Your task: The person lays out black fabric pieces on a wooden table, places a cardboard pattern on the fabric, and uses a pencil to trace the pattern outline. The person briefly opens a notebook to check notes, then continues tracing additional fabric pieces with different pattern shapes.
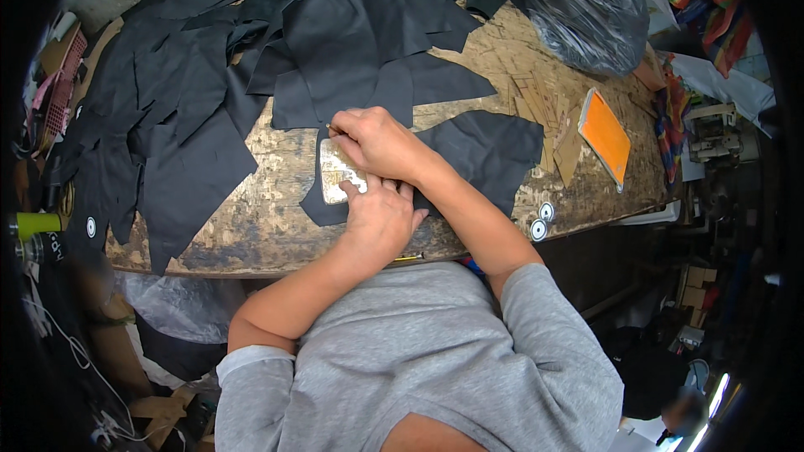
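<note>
A pale, worn template plate (333,169) with rounded corners lies on a piece of black leather-like sheet (486,155) near the table's front edge. My left hand (383,219) rests on the plate's lower right part, fingers spread and pressing down. Across the plate's upper edge reaches my right hand (373,136), its fingers pinched together. A small tip shows at those fingers, by the plate's top left corner; the rest of what they hold is hidden. Both hands lie close together, the right one beyond the left.
Many black sheets (184,117) cover the table's left and far side. On the worn wooden table (251,230) are an orange notebook (605,141), brown card strips (536,105), two white round discs (538,229) and a yellow pen-like tool (410,258). A dark plastic bag (586,17) stands far right.
</note>
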Available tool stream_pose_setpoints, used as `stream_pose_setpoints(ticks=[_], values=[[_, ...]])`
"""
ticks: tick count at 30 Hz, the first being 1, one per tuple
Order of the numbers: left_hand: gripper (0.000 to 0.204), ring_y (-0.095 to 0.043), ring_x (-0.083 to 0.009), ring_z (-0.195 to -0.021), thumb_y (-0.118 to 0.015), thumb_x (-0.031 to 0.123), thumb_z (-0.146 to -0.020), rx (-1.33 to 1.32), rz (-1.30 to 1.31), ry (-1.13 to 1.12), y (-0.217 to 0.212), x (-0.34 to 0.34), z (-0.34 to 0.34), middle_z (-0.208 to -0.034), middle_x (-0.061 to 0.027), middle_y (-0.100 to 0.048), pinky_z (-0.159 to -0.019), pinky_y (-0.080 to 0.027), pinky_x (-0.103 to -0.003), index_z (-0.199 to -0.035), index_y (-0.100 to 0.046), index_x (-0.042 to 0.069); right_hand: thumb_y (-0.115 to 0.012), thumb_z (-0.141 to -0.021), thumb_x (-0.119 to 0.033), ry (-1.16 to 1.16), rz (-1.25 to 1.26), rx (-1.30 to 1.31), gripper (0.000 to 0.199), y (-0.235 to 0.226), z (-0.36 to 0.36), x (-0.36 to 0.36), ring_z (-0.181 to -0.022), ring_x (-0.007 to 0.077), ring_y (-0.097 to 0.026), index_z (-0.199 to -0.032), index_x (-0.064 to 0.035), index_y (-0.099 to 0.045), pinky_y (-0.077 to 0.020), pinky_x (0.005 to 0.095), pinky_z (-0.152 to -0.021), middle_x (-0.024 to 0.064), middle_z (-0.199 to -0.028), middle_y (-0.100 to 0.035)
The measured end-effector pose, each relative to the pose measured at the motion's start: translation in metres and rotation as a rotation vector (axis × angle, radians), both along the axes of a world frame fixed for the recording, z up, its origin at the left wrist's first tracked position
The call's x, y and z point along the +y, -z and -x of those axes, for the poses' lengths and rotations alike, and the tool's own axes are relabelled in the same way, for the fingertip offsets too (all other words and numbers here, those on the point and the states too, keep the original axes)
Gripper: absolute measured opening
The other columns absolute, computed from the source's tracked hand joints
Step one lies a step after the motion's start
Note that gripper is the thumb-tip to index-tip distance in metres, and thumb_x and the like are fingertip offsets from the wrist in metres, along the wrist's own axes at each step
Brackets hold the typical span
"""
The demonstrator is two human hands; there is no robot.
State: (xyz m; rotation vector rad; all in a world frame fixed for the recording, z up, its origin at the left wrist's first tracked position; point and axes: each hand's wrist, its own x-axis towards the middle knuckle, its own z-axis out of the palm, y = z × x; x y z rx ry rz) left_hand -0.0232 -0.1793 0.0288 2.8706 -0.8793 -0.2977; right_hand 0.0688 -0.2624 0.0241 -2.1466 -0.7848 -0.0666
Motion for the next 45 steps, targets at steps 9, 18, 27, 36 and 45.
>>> stream_pose_setpoints(ticks=[9, 18, 27, 36, 45], values=[[0.064, -0.047, -0.0333, -0.116, -0.056, 0.049, -0.086, -0.037, -0.036, 0.062, 0.004, 0.001, -0.006, -0.123, -0.0166, -0.053, -0.083, -0.046, -0.061, -0.125, -0.051, -0.002, -0.063, -0.078, -0.004, -0.031, -0.095, 0.012, 0.010, 0.004, -0.012, 0.009, -0.074, 0.0382, -0.060, -0.081, 0.0031, -0.057, -0.0485, 0.0428, -0.065, 0.0179, -0.077, -0.062], [0.069, -0.047, -0.0361, -0.113, -0.054, 0.051, -0.086, -0.037, -0.252, 0.231, -0.001, 0.001, -0.012, -0.118, -0.0215, -0.053, -0.075, -0.053, -0.055, -0.124, -0.049, -0.005, -0.064, -0.078, -0.005, -0.007, -0.176, 0.072, 0.009, 0.010, -0.012, 0.008, -0.069, 0.0332, -0.064, -0.083, 0.0021, -0.060, -0.0506, 0.0378, -0.062, 0.0163, -0.076, -0.065], [0.076, -0.051, -0.0337, -0.099, -0.072, 0.056, -0.066, -0.087, 0.071, 0.225, -0.002, 0.007, -0.034, -0.110, -0.0243, -0.052, -0.073, -0.052, -0.041, -0.117, -0.055, 0.003, -0.059, -0.090, -0.011, 0.109, -0.830, 0.463, 0.014, 0.032, -0.022, -0.005, -0.068, 0.0126, -0.064, -0.088, 0.0022, -0.060, -0.0513, 0.0232, -0.059, 0.0078, -0.075, -0.066], [0.069, -0.048, -0.0281, -0.102, -0.076, 0.059, -0.059, 0.109, 0.296, 0.118, 0.000, 0.012, -0.071, -0.110, -0.0114, -0.054, -0.084, -0.034, -0.045, -0.105, -0.063, 0.009, -0.056, -0.094, -0.014, 0.151, -1.139, 0.731, 0.016, 0.049, -0.039, -0.027, -0.070, 0.0193, -0.067, -0.093, 0.0023, -0.056, -0.0551, 0.0261, -0.062, 0.0139, -0.077, -0.064], [0.065, -0.047, -0.0263, -0.104, -0.085, 0.043, -0.050, -0.064, 0.328, 0.068, 0.002, 0.029, -0.105, -0.109, -0.0082, -0.055, -0.089, -0.035, -0.041, -0.105, -0.067, 0.012, -0.054, -0.093, -0.012, 0.238, -1.214, 0.604, 0.014, 0.051, -0.059, -0.034, -0.065, 0.0156, -0.066, -0.089, 0.0011, -0.056, -0.0545, 0.0247, -0.056, 0.0112, -0.071, -0.064]])
